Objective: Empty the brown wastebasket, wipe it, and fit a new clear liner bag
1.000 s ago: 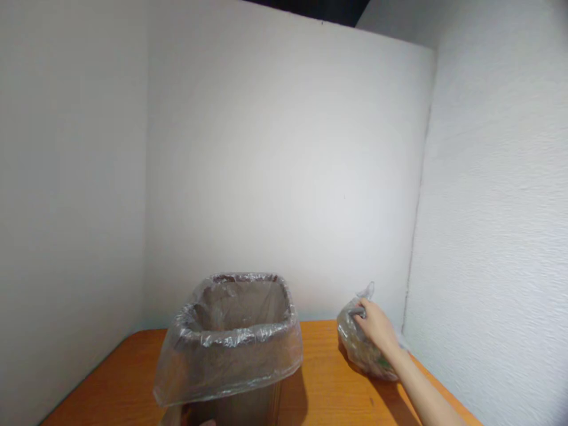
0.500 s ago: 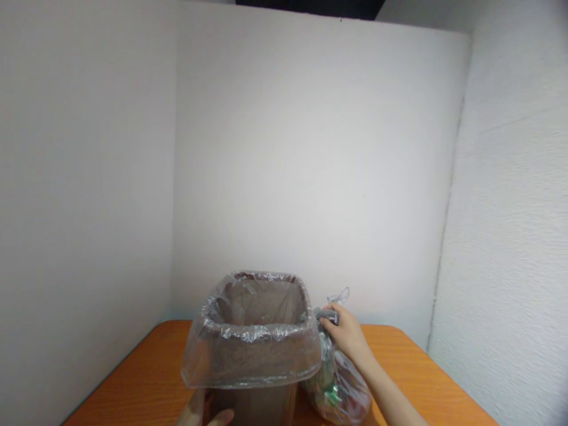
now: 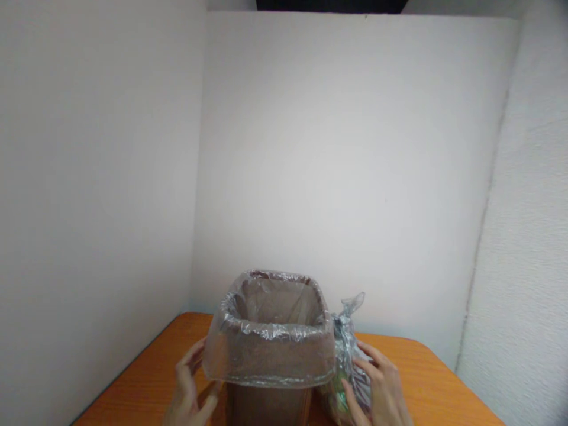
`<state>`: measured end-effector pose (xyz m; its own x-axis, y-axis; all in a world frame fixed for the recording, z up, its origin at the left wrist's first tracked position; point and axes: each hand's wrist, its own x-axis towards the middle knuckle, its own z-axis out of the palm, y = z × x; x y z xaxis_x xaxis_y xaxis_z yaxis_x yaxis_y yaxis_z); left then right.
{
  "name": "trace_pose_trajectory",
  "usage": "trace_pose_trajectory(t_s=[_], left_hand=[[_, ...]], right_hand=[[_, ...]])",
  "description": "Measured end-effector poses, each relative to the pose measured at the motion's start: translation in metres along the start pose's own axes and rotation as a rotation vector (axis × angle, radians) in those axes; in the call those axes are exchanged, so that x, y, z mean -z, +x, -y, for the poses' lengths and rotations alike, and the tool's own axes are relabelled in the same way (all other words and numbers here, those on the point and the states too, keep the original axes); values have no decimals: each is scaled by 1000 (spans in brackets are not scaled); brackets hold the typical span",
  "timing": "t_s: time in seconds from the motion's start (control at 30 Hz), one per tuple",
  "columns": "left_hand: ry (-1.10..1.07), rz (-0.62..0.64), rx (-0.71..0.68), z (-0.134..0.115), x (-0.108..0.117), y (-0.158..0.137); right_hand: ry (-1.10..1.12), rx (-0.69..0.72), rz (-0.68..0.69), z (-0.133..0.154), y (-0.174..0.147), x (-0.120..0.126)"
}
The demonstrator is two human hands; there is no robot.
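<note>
Plastic bag (image 3: 342, 354), neck (image 3: 342, 322) now ungripped, by spread right hand (image 3: 380, 384); left hand (image 3: 188, 387) loosely cupped, empty.

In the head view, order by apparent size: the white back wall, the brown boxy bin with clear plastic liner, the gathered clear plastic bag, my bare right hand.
1. White back wall
2. Brown lined bin
3. Unsure: clear plastic bag and right hand look close; the hand covers part of the bag.

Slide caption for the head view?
Left hand beside a lined bin, right hand at a gathered plastic bag, on an orange table.
</note>
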<state>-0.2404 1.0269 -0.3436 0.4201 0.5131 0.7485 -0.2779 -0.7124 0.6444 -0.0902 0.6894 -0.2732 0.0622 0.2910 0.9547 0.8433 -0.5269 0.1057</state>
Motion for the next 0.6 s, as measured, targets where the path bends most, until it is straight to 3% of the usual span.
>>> trace_pose_trajectory(t_s=[0.13, 0.27, 0.47, 0.6], left_hand=[[40, -133, -208, -13, 2, 18], [35, 2, -186, -36, 24, 37], [-80, 202, -177, -60, 58, 61], [-163, 227, -178, -71, 62, 87]], right_hand=[[-68, 76, -39, 16, 4, -11], [-136, 154, -4, 14, 9, -12], [94, 95, -10, -2, 24, 4], [362, -92, 3, -3, 54, 15]])
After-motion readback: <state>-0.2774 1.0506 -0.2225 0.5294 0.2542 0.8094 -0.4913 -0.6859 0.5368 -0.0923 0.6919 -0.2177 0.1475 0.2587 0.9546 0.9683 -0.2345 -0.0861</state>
